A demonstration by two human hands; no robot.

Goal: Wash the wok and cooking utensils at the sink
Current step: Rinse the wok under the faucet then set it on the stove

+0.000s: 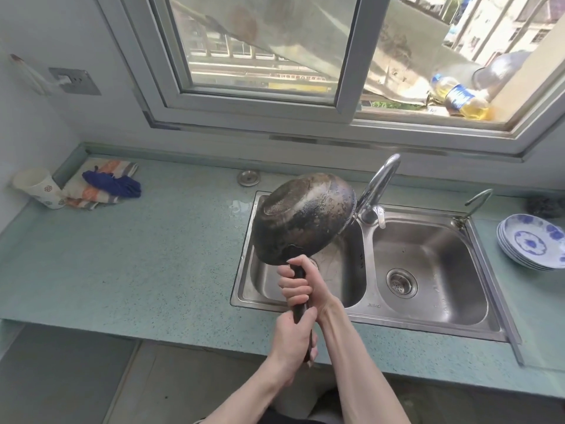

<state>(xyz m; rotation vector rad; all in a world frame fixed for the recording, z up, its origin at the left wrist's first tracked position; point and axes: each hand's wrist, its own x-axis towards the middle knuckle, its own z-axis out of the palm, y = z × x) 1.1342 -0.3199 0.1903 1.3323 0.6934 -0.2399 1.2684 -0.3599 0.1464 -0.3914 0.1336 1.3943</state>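
Two hands clamped on wok handle, right hand (pixel 298 289) above left hand (pixel 293 338), wok (pixel 305 218) upturned over sink (pixel 428 325)

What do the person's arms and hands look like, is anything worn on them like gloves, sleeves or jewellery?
Both forearms are bare as far as the frame shows them, with no sleeves in view. The left hand and the right hand wear no gloves. No watch, bracelet or ring is visible on either. The arms look slim, with tendons showing along the right forearm.
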